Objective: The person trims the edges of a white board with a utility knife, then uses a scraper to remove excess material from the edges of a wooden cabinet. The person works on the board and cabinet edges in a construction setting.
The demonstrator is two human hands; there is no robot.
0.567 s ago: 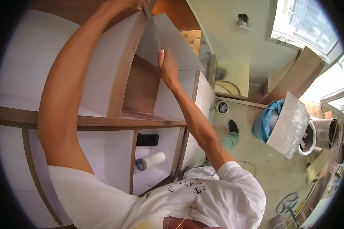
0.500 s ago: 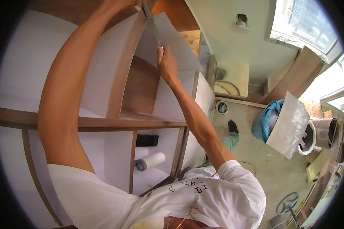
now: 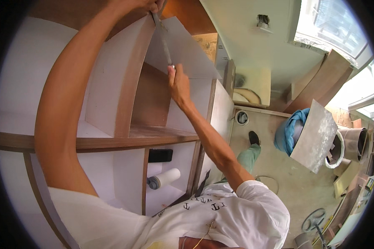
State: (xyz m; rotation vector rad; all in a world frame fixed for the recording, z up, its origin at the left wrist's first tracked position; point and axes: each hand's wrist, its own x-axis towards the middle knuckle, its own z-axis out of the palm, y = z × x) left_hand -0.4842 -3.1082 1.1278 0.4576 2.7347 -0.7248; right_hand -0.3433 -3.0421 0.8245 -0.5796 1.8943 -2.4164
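Observation:
My right hand (image 3: 180,86) is closed round the near end of a long, narrow, flat grey metal file (image 3: 165,45). At the file's far end, by the top edge of the view, the curled fingers of my left hand (image 3: 153,6) press on it; the rest of that hand is partly cut off. The file lies along the upper part of a brown-edged upright divider (image 3: 134,79) in a shelving cabinet. Just right of the file, a thin pale panel (image 3: 187,47) stands at a slant.
On the lower shelf are a black box-like object (image 3: 160,155) and a white bottle (image 3: 165,177) lying on its side. To the right stand a bin with a blue cover (image 3: 286,135), a grey board (image 3: 316,137) leaning on it, and a small white bucket (image 3: 241,118). Wood pieces line the far right.
Both hands and the file have shifted a little toward me, down in the view. More of my left hand's fingers now shows at the top. Both remain on the file.

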